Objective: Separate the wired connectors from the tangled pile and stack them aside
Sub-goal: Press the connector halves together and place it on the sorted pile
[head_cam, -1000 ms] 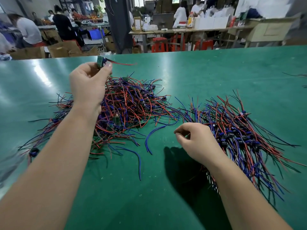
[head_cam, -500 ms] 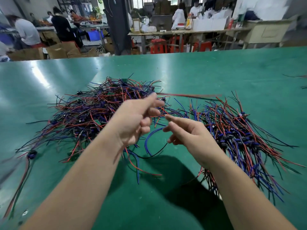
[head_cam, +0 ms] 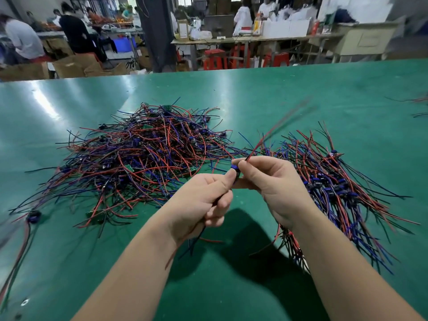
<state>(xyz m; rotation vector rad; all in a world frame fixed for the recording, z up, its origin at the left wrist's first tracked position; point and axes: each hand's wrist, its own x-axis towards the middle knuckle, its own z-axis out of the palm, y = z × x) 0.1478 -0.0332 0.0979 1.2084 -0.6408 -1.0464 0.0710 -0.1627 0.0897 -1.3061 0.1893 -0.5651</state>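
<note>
A tangled pile (head_cam: 143, 154) of red, blue and black wired connectors lies on the green table (head_cam: 301, 100), left of centre. To its right lies a more ordered stack (head_cam: 335, 181) of the same connectors. Both hands meet above the table in front of the two heaps. My left hand (head_cam: 201, 202) grips one wired connector (head_cam: 234, 169) at its dark blue body, with wires trailing below the palm. My right hand (head_cam: 275, 184) pinches the same piece, and its red wires rise blurred up and to the right.
A lone connector (head_cam: 33, 216) with long wires lies at the table's left edge. A few stray wires (head_cam: 416, 105) show at the far right. Beyond the table's far edge are workbenches, red stools, cardboard boxes and several people.
My left hand came from above the tangled pile to the middle carrying a connector. My right hand rose from the table and closed on the same piece.
</note>
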